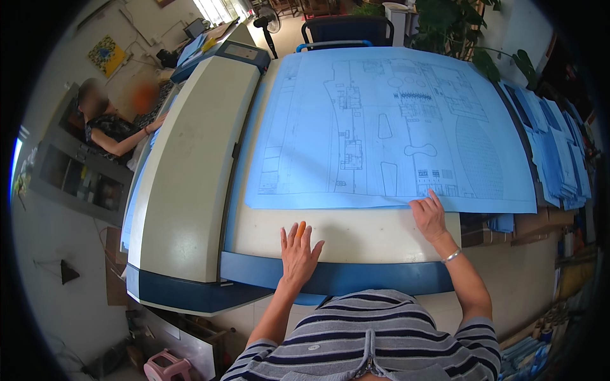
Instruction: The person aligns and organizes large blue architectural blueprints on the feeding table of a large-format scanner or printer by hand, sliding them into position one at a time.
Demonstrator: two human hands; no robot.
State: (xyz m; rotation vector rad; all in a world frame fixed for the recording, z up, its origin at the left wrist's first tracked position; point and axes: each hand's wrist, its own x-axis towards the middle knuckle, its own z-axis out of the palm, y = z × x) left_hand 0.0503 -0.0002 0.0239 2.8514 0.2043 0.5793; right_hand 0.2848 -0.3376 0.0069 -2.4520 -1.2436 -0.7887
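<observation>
While a large blue drawing sheet (394, 127) was spread flat over the pale table top (356, 232), its near edge was touched by the right hand (429, 216). That hand was laid palm down with the fingers held close together, the fingertips resting on the lower border of the sheet, right of its middle; whether the paper was pinched or only pressed could not be told. A thin bracelet (451, 256) was worn on the right wrist. The left hand (298, 251) was set flat on the bare table top, fingers spread, just short of the sheet and not touching it. An orange tip was seen on one of its fingers. Both hands were kept near the blue front edge (356, 278) of the table.

More lay under the top sheet, as edges of further blue sheets were shown along its left and lower sides. To the left, a long cream and blue machine (190, 178) was placed beside the table. A stack of blue sheets (559, 152) was heaped at the right. Beyond the machine, at the far left, another person (108, 127) was seated at a desk. A dark chair (346, 28) and a leafy plant (457, 25) were set behind the table.
</observation>
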